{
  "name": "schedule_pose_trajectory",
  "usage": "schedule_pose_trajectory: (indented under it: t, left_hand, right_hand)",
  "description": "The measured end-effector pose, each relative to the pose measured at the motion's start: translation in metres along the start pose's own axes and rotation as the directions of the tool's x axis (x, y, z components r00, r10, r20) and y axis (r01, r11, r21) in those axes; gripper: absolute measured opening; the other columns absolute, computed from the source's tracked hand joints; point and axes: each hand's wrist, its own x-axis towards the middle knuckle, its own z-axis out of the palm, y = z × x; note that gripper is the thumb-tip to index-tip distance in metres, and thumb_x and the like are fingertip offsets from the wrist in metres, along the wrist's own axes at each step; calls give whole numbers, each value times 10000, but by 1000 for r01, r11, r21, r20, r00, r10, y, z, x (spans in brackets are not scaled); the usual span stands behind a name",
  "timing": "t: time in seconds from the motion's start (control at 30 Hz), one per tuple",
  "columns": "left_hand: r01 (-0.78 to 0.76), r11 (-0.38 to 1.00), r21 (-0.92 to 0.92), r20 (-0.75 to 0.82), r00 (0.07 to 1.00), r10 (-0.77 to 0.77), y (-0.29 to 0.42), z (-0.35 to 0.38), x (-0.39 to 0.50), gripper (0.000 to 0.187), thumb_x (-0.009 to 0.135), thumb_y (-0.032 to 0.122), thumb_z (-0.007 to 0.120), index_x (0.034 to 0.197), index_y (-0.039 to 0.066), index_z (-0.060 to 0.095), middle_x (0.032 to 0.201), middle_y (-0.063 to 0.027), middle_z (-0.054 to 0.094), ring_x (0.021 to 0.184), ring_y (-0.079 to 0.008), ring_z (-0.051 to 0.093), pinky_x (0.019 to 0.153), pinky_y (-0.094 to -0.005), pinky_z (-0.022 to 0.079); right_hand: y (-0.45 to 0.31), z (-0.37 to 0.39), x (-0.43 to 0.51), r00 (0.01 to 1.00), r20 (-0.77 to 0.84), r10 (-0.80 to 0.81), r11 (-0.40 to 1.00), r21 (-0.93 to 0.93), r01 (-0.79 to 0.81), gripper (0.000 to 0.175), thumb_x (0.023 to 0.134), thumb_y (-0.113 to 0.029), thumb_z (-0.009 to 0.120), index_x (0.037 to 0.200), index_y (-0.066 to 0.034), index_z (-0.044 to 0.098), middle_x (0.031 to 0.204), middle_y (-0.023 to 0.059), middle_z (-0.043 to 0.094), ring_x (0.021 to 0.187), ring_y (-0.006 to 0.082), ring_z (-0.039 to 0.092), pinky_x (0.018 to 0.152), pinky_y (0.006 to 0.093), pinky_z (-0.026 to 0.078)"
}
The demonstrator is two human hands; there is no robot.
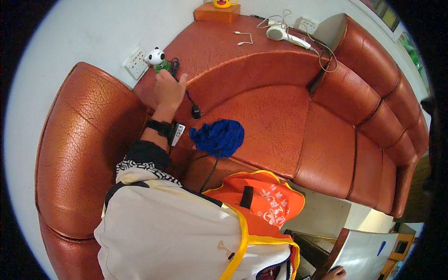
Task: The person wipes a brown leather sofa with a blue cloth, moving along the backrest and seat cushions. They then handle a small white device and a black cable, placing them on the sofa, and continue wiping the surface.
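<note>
My left hand (170,89) reaches to the corner by the wall. Its fingers are closed around the green lower part of a white panda-headed device (156,56), which looks like a plug-in liquid mosquito repellent. The device sits right against a white wall socket (135,65); whether it is plugged in cannot be told. Beside the hand lies a coiled black cable (174,66), and a black plug (196,111) rests below it. A blue fabric duster head (220,138) on a dark rod is near my forearm. My right hand (336,273), mostly cut off, is at a table's edge.
The curved red-brown leather sofa (259,119) wraps around me. On its back ledge lie a white hair dryer (280,34) with a looped cord, a short white cable (250,37) and an orange box (217,13) under a yellow mug (223,2). A table (365,248) stands lower right.
</note>
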Motion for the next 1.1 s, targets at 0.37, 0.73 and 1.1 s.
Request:
schedule_pose_trajectory:
  t: [0.37,0.73,1.1]
  left_hand:
    - [508,755,-414,94,849,-520,-81,76,107,1031,586,507,819,1287,-120,397,1255,-287,500,1193,-397,471,1026,-439,368]
    - [162,540,-826,-17,950,-311,-50,66,81,490,726,238,769,1110,-4,584,1059,-108,663,988,-212,617,847,-345,473]
    - [119,241,-963,59,968,-244,-36,32,90,417,767,118,730,1124,37,531,1044,-58,632,929,-158,600,789,-287,475]
  right_hand:
    - [-15,-5,-2,999,-49,-4,1000,13,4,299,879,-306,615,839,-10,632,753,185,636,656,354,598,601,453,486]
    - [13,8,14,977,164,134,990,22,-139,364,937,-381,536,962,-26,613,896,145,660,805,316,626,703,411,481]
    - [18,13,15,994,107,30,997,61,-37,351,941,-339,559,963,4,627,889,172,672,789,310,644,700,401,507]
